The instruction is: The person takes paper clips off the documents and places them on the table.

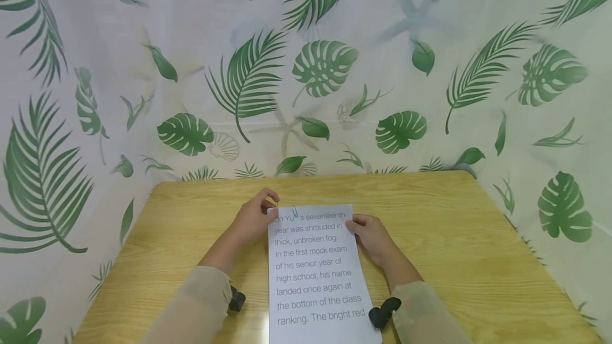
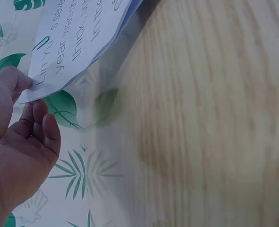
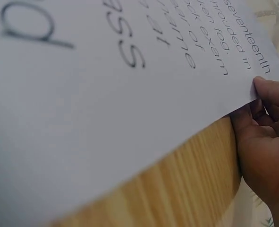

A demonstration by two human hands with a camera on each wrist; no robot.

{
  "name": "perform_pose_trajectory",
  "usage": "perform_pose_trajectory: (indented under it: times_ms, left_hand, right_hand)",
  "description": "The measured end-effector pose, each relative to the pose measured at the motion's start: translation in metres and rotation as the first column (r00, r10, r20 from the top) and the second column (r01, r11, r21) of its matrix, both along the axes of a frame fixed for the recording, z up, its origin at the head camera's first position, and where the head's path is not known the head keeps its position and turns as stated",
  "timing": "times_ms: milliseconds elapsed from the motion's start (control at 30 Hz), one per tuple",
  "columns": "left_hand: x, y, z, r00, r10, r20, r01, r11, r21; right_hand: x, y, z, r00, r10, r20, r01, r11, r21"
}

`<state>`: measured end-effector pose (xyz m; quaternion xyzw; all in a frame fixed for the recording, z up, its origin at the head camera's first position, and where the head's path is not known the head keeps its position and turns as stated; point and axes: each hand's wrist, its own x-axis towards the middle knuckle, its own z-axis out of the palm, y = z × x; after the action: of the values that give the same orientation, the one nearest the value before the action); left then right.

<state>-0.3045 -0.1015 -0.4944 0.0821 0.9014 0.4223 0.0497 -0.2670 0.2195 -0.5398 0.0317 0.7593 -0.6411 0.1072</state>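
Observation:
A stack of printed paper sheets (image 1: 313, 259) is held up over the table, its text facing me. Thumb and fingers of my left hand (image 1: 255, 217) pinch its top left corner; a small yellow-orange bit shows beside those fingertips in the head view. A green paper clip (image 1: 295, 212) sits on the top edge, a little right of that hand, and the same paper clip (image 2: 41, 43) appears in the left wrist view. My right hand (image 1: 375, 235) pinches the right edge near the top, thumb in front, other fingers behind the paper (image 3: 130, 118).
The wooden table (image 1: 181, 227) extends around the paper on both sides. Behind it and at its sides hangs a white cloth (image 1: 334, 137) printed with green leaves. Black wrist bands (image 1: 236, 299) are on both forearms, the right one overlapping the paper's lower right in the head view.

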Motion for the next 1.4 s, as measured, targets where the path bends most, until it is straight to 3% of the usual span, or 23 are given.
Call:
perform_pose_trajectory:
  times_ms: [433, 567, 867, 1033, 1400]
  left_hand:
    - [-0.004, -0.031, -0.001, 0.999, 0.032, -0.006, -0.032, 0.999, 0.031]
    - [-0.007, -0.042, -0.003, 0.999, 0.048, -0.003, -0.048, 0.998, -0.029]
    - [-0.011, -0.055, -0.011, 0.999, 0.022, 0.046, -0.011, 0.978, -0.209]
    - [-0.013, -0.056, -0.016, 1.0, 0.002, 0.021, 0.003, 0.962, -0.274]
    - [-0.016, -0.059, -0.022, 1.0, -0.012, 0.005, 0.013, 0.963, -0.269]
  right_hand:
    - [0.001, -0.002, -0.001, 1.0, -0.021, -0.007, 0.021, 1.0, 0.011]
    - [0.001, -0.001, -0.001, 1.0, -0.026, -0.005, 0.026, 0.999, 0.021]
    - [0.002, -0.001, 0.0, 1.0, -0.031, -0.002, 0.031, 0.999, 0.027]
    - [0.002, 0.0, -0.001, 1.0, -0.025, -0.013, 0.026, 0.999, 0.025]
    - [0.001, 0.001, -0.002, 0.999, -0.034, -0.004, 0.034, 0.999, 0.039]
